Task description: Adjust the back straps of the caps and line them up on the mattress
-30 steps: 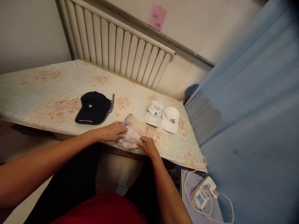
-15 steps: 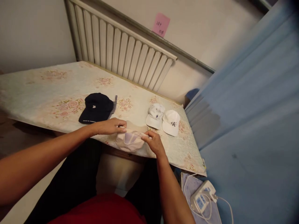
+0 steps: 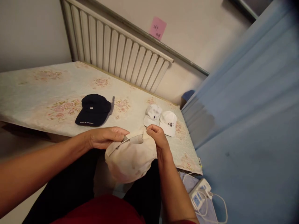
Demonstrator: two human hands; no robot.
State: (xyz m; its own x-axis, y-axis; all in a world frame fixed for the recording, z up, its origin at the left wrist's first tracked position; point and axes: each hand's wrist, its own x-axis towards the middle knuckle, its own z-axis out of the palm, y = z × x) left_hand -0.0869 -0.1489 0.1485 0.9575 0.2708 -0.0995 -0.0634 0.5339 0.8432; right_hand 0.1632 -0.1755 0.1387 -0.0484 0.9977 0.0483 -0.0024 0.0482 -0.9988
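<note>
At the left a black cap lies brim-forward on the table; it looks untouched. The left hand has its fingers curled in, pinching the back strap of a beige cap. That cap hangs crown-down off the table's near edge, over the lap, between both hands. The right hand closes thumb and fingertips on the rim beside the back opening. The handling seems to be at the strap (whether the buckle is fastened I cannot tell). Two white caps sit side by side, touching, further right. The table wears a pale floral cover; behind it stands a white radiator, with a pink note on the wall; a power strip lies low at the right, by a blue curtain.
</note>
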